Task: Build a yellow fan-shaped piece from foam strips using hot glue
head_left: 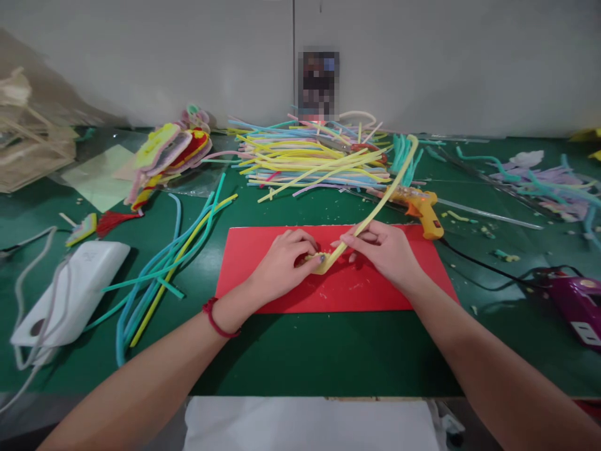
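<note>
Over a red sheet (282, 294) on the green table, both my hands work one long pale yellow fuzzy strip (385, 194). My left hand (284, 263) is closed, pinching the strip's coiled near end (320, 258) against the sheet. My right hand (382, 247) is closed on the strip just beyond that, and the strip runs from its fingers up and away to the right, over the glue gun. A red string bracelet (216, 319) circles my left wrist.
A yellow-orange glue gun (420, 207) lies right of the red sheet, its black cord trailing to a purple power strip (580, 304). Behind are a pile of coloured strips (305, 156), felt pieces (164, 153), loose teal and yellow strips (164, 263), a white device (70, 291).
</note>
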Tool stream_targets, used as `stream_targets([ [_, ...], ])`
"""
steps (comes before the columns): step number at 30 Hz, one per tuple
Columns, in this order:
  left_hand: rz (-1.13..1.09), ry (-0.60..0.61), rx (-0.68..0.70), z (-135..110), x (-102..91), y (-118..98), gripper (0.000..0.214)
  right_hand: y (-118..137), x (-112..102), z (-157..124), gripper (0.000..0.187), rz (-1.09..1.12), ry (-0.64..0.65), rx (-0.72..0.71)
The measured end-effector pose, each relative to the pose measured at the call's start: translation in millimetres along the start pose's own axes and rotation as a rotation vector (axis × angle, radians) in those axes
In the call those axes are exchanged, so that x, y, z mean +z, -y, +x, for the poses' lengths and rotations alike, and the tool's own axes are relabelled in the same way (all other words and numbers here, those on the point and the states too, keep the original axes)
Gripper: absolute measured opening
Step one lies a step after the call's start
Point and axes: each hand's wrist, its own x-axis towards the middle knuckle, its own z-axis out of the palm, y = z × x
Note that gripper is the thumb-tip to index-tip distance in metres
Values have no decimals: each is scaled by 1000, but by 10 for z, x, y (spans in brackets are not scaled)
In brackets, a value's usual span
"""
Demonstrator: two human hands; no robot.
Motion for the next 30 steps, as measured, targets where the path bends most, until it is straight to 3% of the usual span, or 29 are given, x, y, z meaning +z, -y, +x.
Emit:
stream_targets([
  [11,-105,-79,-66,4,-10,-24,15,11,5,20,36,-49,-97,-41],
  [19,-119,-85,-81,7,-13,-4,20,-21,2,20,38,-52,-77,-28],
  [26,-213,-149,-176,13,-40,-19,26,-28,-22,54,35,12,-226,-52],
  [30,-215,-141,-193,12,-50,-33,24,-62,-24,66,37,32,-243,-51],
])
